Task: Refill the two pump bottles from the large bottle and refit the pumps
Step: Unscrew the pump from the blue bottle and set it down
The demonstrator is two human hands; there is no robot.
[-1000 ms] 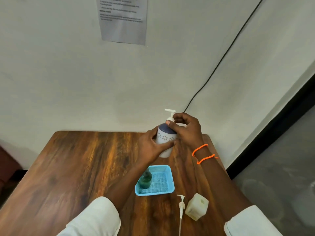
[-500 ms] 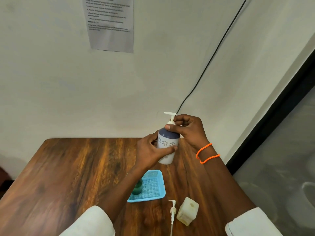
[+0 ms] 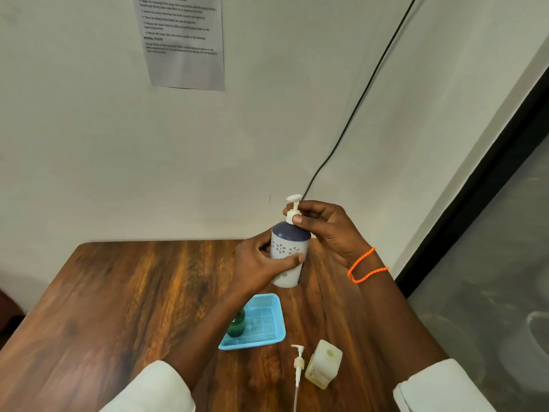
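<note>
Gripping the white-and-navy pump bottle [image 3: 289, 257] above the table's [image 3: 118, 307] far edge, the left hand [image 3: 261, 270] stayed wrapped round its body while the right hand [image 3: 326, 230] kept pinching the pump [image 3: 294, 208] collar, thumb shifted slightly lower.

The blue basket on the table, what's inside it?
A green bottle stands at the left side of the blue basket; the rest shows only bare mesh floor. The left hand's forearm crosses over the bottle's top, so its cap or opening is hidden.
</note>
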